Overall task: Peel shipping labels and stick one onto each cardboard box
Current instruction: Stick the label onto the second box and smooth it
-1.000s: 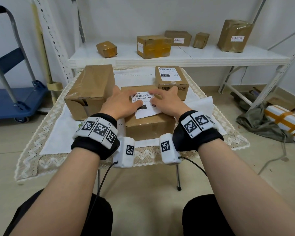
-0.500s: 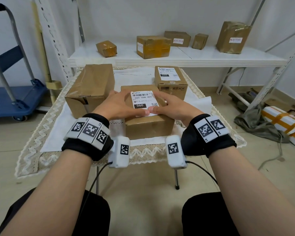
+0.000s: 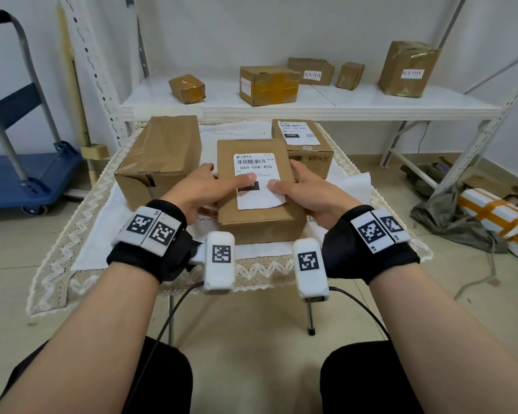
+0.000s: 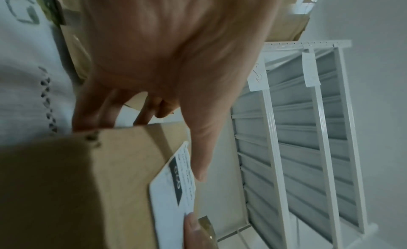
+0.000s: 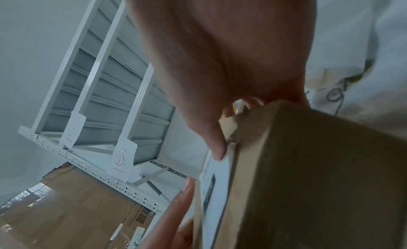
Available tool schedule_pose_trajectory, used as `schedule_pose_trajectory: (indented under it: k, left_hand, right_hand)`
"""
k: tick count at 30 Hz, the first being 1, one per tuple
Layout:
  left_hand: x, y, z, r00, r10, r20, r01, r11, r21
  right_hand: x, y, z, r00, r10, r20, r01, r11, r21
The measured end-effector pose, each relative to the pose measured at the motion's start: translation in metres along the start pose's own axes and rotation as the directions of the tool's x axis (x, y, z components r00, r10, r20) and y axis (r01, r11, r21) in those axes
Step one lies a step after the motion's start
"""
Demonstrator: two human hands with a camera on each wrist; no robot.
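A brown cardboard box [image 3: 260,224] sits at the middle of the table with a white shipping label [image 3: 257,201] stuck on its top. My left hand [image 3: 205,189] grips its left side, thumb lying on the label. My right hand [image 3: 310,189] grips the right side, thumb on the label's right edge. The left wrist view shows the box [image 4: 66,183], the label [image 4: 169,197] and my fingers down its side. The right wrist view shows the box [image 5: 319,183] and label [image 5: 215,191]. A labelled box [image 3: 302,144] stands behind, and a larger bare box [image 3: 159,156] at left.
The small table carries a white lace-edged cloth [image 3: 96,243] and a loose white sheet [image 3: 356,186] at right. Behind it a white shelf [image 3: 311,101] holds several taped boxes. A blue trolley [image 3: 21,174] stands at left; parcels and cloth lie on the floor at right.
Both hands went from pressing flat on the label to gripping the box's sides with thumbs on top. The box now sits a little nearer to me.
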State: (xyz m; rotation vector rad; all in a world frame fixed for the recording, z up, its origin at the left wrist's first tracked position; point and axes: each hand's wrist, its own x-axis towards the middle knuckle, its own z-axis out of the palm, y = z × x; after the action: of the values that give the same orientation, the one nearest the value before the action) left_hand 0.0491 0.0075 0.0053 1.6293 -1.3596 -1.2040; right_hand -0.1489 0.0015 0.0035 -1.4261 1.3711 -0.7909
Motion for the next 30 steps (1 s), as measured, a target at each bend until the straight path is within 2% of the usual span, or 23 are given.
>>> schedule_pose_trajectory:
  k: [5,9,11,13,14,16,18,20,23,26,30]
  left_hand:
    - [0.000,0.005,-0.004,0.997,-0.002,-0.077,-0.023,0.944,-0.328]
    - [-0.001,0.009,-0.005,0.998,0.009,-0.063,-0.035,0.908,-0.419]
    - [-0.003,0.011,-0.005,0.997,0.026,-0.068,-0.052,0.905,-0.422]
    - [-0.005,0.013,-0.005,0.994,0.063,-0.085,-0.093,0.903,-0.420]
    - [-0.007,0.014,-0.005,0.992,0.084,-0.094,-0.116,0.898,-0.424]
    - [-0.010,0.016,-0.004,0.985,0.127,-0.114,-0.164,0.891,-0.424]
    - [-0.012,0.017,-0.004,0.981,0.161,-0.111,-0.193,0.895,-0.403]
    - [-0.012,0.018,-0.003,0.977,0.190,-0.092,-0.211,0.909,-0.359]
    - [-0.014,0.020,-0.001,0.974,0.219,-0.055,-0.225,0.926,-0.303]
    - [-0.017,0.023,0.001,0.972,0.235,-0.030,-0.234,0.929,-0.288]
    - [-0.021,0.027,0.001,0.969,0.248,-0.012,-0.241,0.929,-0.281]
  right_hand:
    - [0.004,-0.003,-0.003,0.999,-0.026,-0.019,0.029,0.987,0.156]
    - [0.004,-0.003,0.001,0.997,-0.068,-0.030,0.072,0.984,0.164]
    - [0.005,-0.004,0.005,0.992,-0.104,-0.075,0.109,0.992,0.067]
    - [0.001,-0.009,0.008,0.966,-0.212,-0.151,0.192,0.972,-0.136]
    - [0.000,-0.011,0.009,0.932,-0.308,-0.191,0.253,0.930,-0.267]
    - [-0.004,-0.013,0.012,0.840,-0.501,-0.206,0.346,0.789,-0.509]
    - [-0.004,-0.012,0.016,0.797,-0.577,-0.180,0.350,0.684,-0.640]
    - [-0.003,-0.011,0.020,0.783,-0.599,-0.167,0.329,0.627,-0.706]
    - [-0.001,-0.009,0.022,0.717,-0.673,-0.182,0.333,0.560,-0.758]
    - [0.003,-0.008,0.020,0.683,-0.695,-0.226,0.321,0.563,-0.762]
    - [0.007,-0.010,0.014,0.685,-0.678,-0.264,0.292,0.588,-0.754]
